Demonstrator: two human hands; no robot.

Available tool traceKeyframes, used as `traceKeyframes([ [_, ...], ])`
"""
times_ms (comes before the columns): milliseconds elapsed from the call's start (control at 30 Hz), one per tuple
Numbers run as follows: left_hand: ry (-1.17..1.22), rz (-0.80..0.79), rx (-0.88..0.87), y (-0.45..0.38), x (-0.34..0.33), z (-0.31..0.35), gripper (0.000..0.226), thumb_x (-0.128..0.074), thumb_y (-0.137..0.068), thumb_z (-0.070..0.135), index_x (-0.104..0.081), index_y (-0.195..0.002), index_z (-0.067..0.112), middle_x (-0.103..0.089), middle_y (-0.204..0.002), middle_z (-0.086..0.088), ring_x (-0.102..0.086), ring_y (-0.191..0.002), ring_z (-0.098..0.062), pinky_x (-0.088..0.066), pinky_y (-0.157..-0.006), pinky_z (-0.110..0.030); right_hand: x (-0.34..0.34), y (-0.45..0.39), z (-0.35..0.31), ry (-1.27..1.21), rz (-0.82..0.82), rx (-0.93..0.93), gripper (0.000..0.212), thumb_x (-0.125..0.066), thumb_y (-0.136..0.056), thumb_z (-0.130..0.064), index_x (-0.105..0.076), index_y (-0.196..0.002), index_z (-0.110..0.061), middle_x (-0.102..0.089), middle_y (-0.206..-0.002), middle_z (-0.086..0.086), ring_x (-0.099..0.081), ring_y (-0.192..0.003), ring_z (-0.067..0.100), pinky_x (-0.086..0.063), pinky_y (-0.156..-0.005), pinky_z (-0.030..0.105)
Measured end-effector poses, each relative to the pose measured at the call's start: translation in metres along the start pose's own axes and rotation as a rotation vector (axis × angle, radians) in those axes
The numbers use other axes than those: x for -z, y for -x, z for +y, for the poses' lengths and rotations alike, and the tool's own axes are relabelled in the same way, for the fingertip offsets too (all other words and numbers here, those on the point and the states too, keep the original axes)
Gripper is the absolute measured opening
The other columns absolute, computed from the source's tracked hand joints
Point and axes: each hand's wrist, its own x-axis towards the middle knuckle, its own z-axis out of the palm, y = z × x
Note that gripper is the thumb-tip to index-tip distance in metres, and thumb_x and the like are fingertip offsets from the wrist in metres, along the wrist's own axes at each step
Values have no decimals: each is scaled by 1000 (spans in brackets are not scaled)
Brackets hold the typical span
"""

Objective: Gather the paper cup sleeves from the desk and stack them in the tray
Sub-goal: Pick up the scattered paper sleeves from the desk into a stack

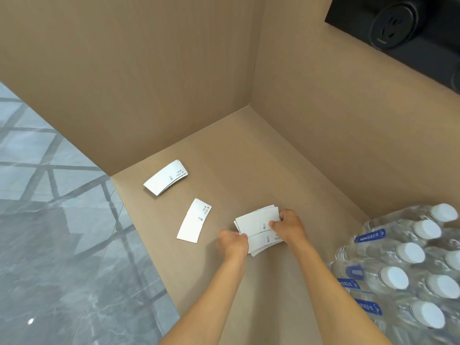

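A loose bundle of white paper cup sleeves (254,226) lies flat on the tan desk (249,158), held between both my hands. My left hand (232,244) grips its lower left corner. My right hand (288,226) pinches its right end, thumb on top. A single flat sleeve (194,221) lies to the left of the bundle. Farther back and left sits a small stack of sleeves (165,178). No tray shows in the head view.
A shrink-wrapped pack of water bottles (408,270) with white caps fills the right front of the desk. Tan walls rise behind and to the right. A black panel with a socket (393,23) sits upper right. Grey tiled floor (49,220) lies beyond the desk's left edge.
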Motion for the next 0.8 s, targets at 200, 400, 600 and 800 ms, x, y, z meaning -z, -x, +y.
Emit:
traceKeyframes([
  [200, 6, 4, -19, -4, 7, 0, 25, -67, -86, 4, -54, -68, 16, -64, -81, -6, -61, -71, -24, -45, -61, -21, -5, -1, 2, -101, 24, 32, 11, -66, -83, -2, -62, -86, -12, -66, -90, 5, -67, -93, 32, -54, -78, 39],
  [400, 129, 27, -20, -10, 42, 3, 18, -67, -84, 1, -59, -73, 13, -64, -70, 1, -60, -62, -14, -40, -47, -17, -20, 4, -30, -176, -38, 164, 19, -69, -82, 2, -70, -94, -13, -68, -82, -4, -64, -77, 16, -47, -60, 22],
  [600, 274, 112, 58, -19, 86, -6, 27, -69, -81, 1, -51, -64, 12, -57, -67, -6, -53, -61, -23, -42, -55, -25, -57, 4, -85, 1, -184, 327, 31, -70, -81, 3, -65, -84, -28, -67, -81, -9, -60, -69, 2, -42, -52, 13],
  [800, 438, 184, 188, -31, 112, -10, 33, -71, -80, -1, -47, -60, 11, -51, -62, -8, -43, -57, -21, -33, -50, -24, -100, 0, -119, 172, -304, 399, 20, -70, -80, 5, -68, -88, -13, -65, -87, 4, -57, -76, 19, -44, -57, 21],
])
